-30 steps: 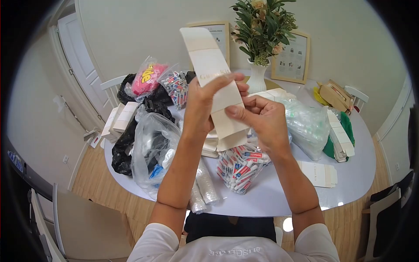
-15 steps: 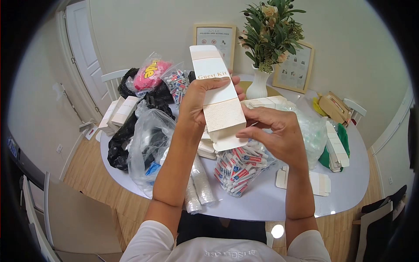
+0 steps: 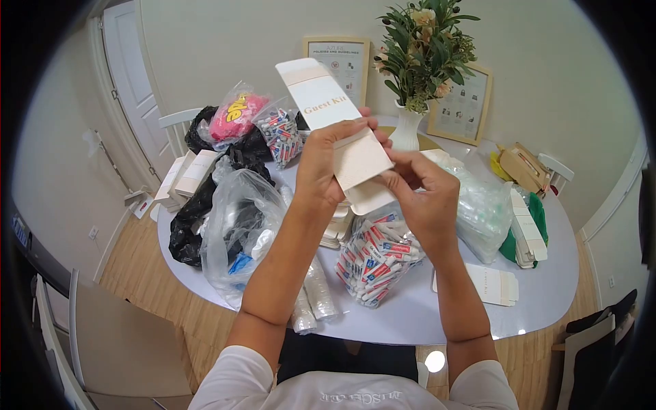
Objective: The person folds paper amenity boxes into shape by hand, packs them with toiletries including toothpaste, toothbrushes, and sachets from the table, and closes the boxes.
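A white box (image 3: 325,104) with "Guest Kit" in gold letters hangs in the air above the table, tilted to the upper left. My left hand (image 3: 326,158) is wrapped round its middle. At the box's lower end, my right hand (image 3: 422,188) pinches the edge beside an end flap that sticks out. Below the hands stands a clear bag of small toothpaste tubes (image 3: 377,261). Partly hidden behind my left hand is a stack of flat boxes (image 3: 336,231). Another flat box (image 3: 486,284) lies to the right on the table.
Clear plastic bag (image 3: 239,219) and black bags (image 3: 186,229) lie left, beside wrapped rolls (image 3: 316,290). Further back are a pink package (image 3: 236,117) and a second bag of tubes (image 3: 281,133). A flower vase (image 3: 406,130), framed signs and a clear bag (image 3: 482,212) stand behind and right.
The box has turned in my hands, its top swinging left and its lower end rising right. My right hand has come closer to the box's lower edge. The view has shifted slightly since the earliest frame.
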`<state>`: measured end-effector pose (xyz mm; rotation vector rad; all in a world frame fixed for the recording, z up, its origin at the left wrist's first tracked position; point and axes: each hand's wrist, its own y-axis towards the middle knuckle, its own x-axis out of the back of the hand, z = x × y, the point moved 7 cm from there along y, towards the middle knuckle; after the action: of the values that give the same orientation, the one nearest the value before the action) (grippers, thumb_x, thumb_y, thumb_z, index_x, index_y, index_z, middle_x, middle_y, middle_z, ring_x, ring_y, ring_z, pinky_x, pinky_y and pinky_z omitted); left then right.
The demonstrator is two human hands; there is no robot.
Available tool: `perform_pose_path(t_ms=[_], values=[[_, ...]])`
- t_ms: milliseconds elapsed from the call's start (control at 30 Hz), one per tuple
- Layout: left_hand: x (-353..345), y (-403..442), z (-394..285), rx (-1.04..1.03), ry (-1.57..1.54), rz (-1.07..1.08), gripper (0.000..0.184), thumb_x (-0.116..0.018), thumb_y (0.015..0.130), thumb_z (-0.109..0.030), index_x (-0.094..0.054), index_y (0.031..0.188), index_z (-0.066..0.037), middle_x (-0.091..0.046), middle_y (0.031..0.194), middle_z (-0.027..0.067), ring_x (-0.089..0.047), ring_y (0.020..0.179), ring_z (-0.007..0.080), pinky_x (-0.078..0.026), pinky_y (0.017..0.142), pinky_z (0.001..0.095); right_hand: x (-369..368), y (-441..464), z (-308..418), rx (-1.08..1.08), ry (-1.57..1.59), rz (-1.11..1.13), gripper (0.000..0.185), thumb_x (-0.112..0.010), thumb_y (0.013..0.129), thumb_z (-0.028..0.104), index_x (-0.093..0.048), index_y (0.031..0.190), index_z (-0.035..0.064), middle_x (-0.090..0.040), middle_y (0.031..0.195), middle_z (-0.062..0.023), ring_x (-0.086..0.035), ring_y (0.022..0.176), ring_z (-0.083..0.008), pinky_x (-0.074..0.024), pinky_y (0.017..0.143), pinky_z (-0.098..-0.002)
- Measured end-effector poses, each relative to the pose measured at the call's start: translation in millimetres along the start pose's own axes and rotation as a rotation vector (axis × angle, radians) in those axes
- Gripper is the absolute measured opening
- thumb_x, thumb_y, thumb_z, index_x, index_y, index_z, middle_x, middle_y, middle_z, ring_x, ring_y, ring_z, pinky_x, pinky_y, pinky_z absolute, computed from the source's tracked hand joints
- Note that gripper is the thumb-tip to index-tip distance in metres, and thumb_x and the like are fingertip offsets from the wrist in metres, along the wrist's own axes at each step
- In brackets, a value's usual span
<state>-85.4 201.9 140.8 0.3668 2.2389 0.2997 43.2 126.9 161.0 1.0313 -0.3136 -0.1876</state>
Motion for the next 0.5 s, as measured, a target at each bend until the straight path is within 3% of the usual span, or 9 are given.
perform_pose_path(t_ms=[33,67,167,500], values=[[3,0,-5,0.025,-0.002,-0.066,0.033,-0.056,0.078,0.0,-0.049,0.11,0.009,-0.059,0.091,0.0155,-0.062,0.079,0.0261,-0.056,0.071,0.0392,-4,1,-1,-0.178,0.099,0.103,0.02,-0.075,0.07,0.009,-0.063,0.084,0.0028,-0.056,0.079,-0.0069,-0.055,0.067,-0.0171,-0.0467,0.058,-0.0281],[3,1,-5,0.024,-0.001,-0.066,0.033,-0.056,0.078,0.0,-0.049,0.11,0.009,-0.059,0.091,0.0155,-0.062,0.079,0.0261,-0.056,0.071,0.0392,-3,2,3,-0.177,0.1,0.103,0.02,-0.075,0.07,0.009,-0.063,0.084,0.0028,-0.056,0.079,-0.0069,-0.055,0.067,-0.0171,-0.0467,0.058,-0.0281],[4,1,-4,0.019,-0.12,-0.07,0.03,-0.056,0.079,0.001,-0.05,0.107,0.008,-0.058,0.087,0.015,-0.061,0.077,0.0252,-0.056,0.071,0.0383,-7,-3,34,0.222,-0.194,0.172,0.028,-0.078,0.064,0.02,-0.066,0.086,0.0069,-0.044,0.089,-0.0066,-0.046,0.088,-0.0233,-0.0418,0.073,-0.0341],[10,7,11,0.106,-0.18,-0.047,0.029,-0.057,0.077,0.0,-0.048,0.105,0.006,-0.055,0.089,0.0135,-0.062,0.078,0.0294,-0.058,0.07,0.0411,-22,-14,36,0.37,-0.308,0.032,0.018,-0.073,0.064,0.007,-0.063,0.079,0.0042,-0.046,0.088,-0.0074,-0.047,0.085,-0.0246,-0.0417,0.07,-0.0361]])
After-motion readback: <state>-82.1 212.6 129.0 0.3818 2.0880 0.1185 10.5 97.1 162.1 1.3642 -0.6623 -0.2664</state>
